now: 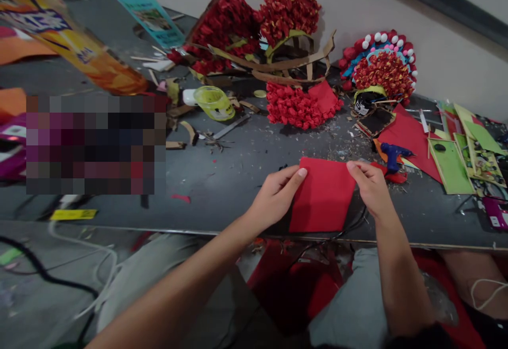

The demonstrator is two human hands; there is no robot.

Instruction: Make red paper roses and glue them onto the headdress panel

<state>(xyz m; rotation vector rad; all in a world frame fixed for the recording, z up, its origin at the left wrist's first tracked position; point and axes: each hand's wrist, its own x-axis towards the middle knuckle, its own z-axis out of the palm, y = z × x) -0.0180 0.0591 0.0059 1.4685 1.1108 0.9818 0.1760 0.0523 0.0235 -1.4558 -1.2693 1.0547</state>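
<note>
A flat red sheet of paper (323,198) is held up by its two upper corners at the front of the dark table. My left hand (281,193) pinches its upper left corner, thumb on top. At the upper right corner, my right hand (369,185) grips the sheet between thumb and fingers. Just right of that hand lies a blue glue gun (395,156). Beyond the sheet sits a cluster of crumpled red paper petals (299,108).
Red flower-covered pieces (291,10) and a round decorated piece (383,66) lean by the wall. A yellow-green bottle (216,103), a ruler-like strip (232,126), an orange drink bottle (79,37) and green panels (450,164) lie about. Cables hang over the table's front edge (159,228).
</note>
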